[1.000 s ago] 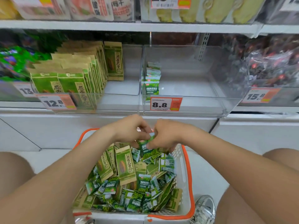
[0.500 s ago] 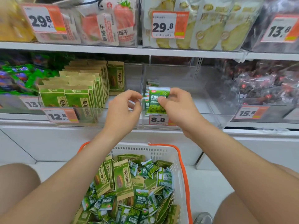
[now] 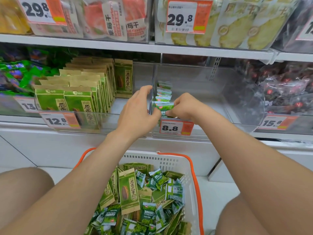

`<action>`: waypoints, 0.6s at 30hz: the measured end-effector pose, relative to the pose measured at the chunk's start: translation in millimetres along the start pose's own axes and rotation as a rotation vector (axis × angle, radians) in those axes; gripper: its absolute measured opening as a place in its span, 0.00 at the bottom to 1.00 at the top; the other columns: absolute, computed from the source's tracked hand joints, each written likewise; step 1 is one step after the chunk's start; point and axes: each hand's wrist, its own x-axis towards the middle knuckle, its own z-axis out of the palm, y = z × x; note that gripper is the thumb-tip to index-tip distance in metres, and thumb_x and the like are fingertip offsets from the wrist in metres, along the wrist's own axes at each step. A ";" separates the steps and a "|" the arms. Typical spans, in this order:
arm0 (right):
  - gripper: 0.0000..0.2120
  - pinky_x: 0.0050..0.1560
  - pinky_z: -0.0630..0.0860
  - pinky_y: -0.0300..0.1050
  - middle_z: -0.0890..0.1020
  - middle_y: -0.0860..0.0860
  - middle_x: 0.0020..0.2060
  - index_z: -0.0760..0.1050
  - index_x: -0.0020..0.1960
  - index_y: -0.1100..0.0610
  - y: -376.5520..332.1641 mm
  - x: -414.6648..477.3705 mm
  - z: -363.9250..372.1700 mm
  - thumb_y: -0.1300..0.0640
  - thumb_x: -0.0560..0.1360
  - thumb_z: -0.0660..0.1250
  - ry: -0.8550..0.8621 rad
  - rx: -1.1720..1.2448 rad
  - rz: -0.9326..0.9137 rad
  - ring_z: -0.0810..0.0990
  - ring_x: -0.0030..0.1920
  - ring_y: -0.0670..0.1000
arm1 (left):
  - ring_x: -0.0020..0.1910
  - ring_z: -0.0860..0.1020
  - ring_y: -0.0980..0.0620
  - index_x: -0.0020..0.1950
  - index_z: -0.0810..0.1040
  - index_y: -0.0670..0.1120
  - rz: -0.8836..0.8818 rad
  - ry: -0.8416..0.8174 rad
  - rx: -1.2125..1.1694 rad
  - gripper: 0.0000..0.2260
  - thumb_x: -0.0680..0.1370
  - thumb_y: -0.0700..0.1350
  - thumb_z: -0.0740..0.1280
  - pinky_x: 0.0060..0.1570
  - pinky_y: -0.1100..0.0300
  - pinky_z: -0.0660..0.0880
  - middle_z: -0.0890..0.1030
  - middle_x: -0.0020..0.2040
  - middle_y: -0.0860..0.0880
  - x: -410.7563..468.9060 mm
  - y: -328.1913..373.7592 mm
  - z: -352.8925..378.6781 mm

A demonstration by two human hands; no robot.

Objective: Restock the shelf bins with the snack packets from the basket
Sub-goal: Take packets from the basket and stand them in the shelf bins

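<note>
Fingertips point(image 3: 169, 113) of right hand point(image 3: 185, 107) pinching small green packet point(image 3: 164, 106) at front of row in clear bin point(image 3: 220, 131); left hand point(image 3: 135, 112) loose-fingered beside it. Likely light, soft, slick: best held by sealed edges

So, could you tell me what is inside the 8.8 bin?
Small green packets in a row by its left wall; the right hand covers part of the front packet.

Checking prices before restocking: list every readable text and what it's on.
"29.8": upper left tag
"29.8": upper middle tag
"13", cut off: far-left tag
"12.8": brown-packet bin tag
"8.8": clear bin tag
"15.8": right tag
"原香瓜子": brown packets
Barcodes, small print: blurred.
</note>
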 end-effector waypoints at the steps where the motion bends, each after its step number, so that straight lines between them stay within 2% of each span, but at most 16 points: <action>1: 0.17 0.31 0.65 0.43 0.73 0.52 0.34 0.74 0.43 0.59 -1.7 4.4 1.1 0.50 0.75 0.78 -0.029 -0.034 0.011 0.71 0.40 0.55 | 0.49 0.82 0.46 0.76 0.65 0.55 0.004 0.007 0.022 0.29 0.76 0.52 0.67 0.54 0.44 0.79 0.76 0.70 0.55 1.8 -1.9 0.8; 5: 0.16 0.40 0.75 0.44 0.80 0.54 0.42 0.77 0.50 0.58 -3.8 23.7 7.1 0.51 0.73 0.80 -0.051 -0.050 0.019 0.79 0.41 0.55 | 0.46 0.81 0.43 0.77 0.64 0.51 0.016 0.004 0.093 0.30 0.76 0.48 0.69 0.50 0.49 0.75 0.78 0.69 0.50 6.2 -7.3 5.1; 8: 0.17 0.37 0.77 0.43 0.82 0.54 0.39 0.78 0.50 0.61 -6.5 36.3 14.1 0.54 0.70 0.82 -0.018 0.009 0.047 0.80 0.35 0.53 | 0.41 0.76 0.47 0.75 0.63 0.51 0.017 0.014 0.065 0.30 0.75 0.46 0.70 0.45 0.52 0.71 0.78 0.68 0.50 7.8 -8.2 8.4; 11: 0.19 0.40 0.86 0.50 0.85 0.57 0.40 0.80 0.53 0.64 -8.8 46.8 17.6 0.58 0.68 0.82 0.036 0.181 0.075 0.87 0.34 0.54 | 0.42 0.77 0.45 0.73 0.63 0.52 0.014 0.021 0.053 0.29 0.74 0.47 0.70 0.44 0.49 0.75 0.78 0.66 0.51 8.3 -9.5 9.6; 12: 0.17 0.41 0.86 0.52 0.85 0.56 0.38 0.80 0.52 0.64 -8.3 50.0 18.3 0.59 0.69 0.81 0.067 0.201 0.058 0.88 0.35 0.54 | 0.42 0.78 0.44 0.73 0.63 0.52 0.013 0.024 0.053 0.29 0.74 0.47 0.69 0.44 0.48 0.76 0.78 0.66 0.51 8.2 -9.7 9.7; 14: 0.13 0.46 0.86 0.52 0.83 0.52 0.31 0.77 0.43 0.61 -7.6 52.6 19.5 0.58 0.70 0.80 0.100 0.121 -0.007 0.88 0.40 0.53 | 0.42 0.78 0.45 0.73 0.63 0.52 0.019 0.030 0.058 0.29 0.74 0.47 0.69 0.43 0.48 0.75 0.78 0.66 0.51 8.0 -10.1 10.2; 15: 0.14 0.46 0.85 0.51 0.82 0.52 0.30 0.75 0.40 0.59 -7.0 51.8 20.5 0.56 0.71 0.79 0.105 0.069 -0.030 0.87 0.42 0.53 | 0.41 0.77 0.45 0.73 0.63 0.52 0.023 0.033 0.060 0.29 0.74 0.47 0.69 0.43 0.49 0.75 0.78 0.66 0.51 7.6 -10.4 10.5; 17: 0.16 0.35 0.83 0.46 0.83 0.53 0.35 0.73 0.40 0.59 -5.4 48.7 20.4 0.52 0.71 0.80 0.110 -0.023 -0.030 0.86 0.36 0.51 | 0.40 0.75 0.47 0.73 0.64 0.52 0.029 0.034 0.053 0.29 0.74 0.47 0.69 0.43 0.50 0.74 0.79 0.65 0.52 7.4 -11.4 10.7; 18: 0.18 0.29 0.77 0.43 0.83 0.53 0.37 0.73 0.41 0.58 -4.1 46.6 19.3 0.49 0.71 0.80 0.125 -0.076 -0.025 0.84 0.32 0.49 | 0.40 0.76 0.47 0.73 0.64 0.52 0.033 0.033 0.049 0.29 0.74 0.47 0.69 0.42 0.50 0.73 0.79 0.64 0.52 7.1 -11.6 11.0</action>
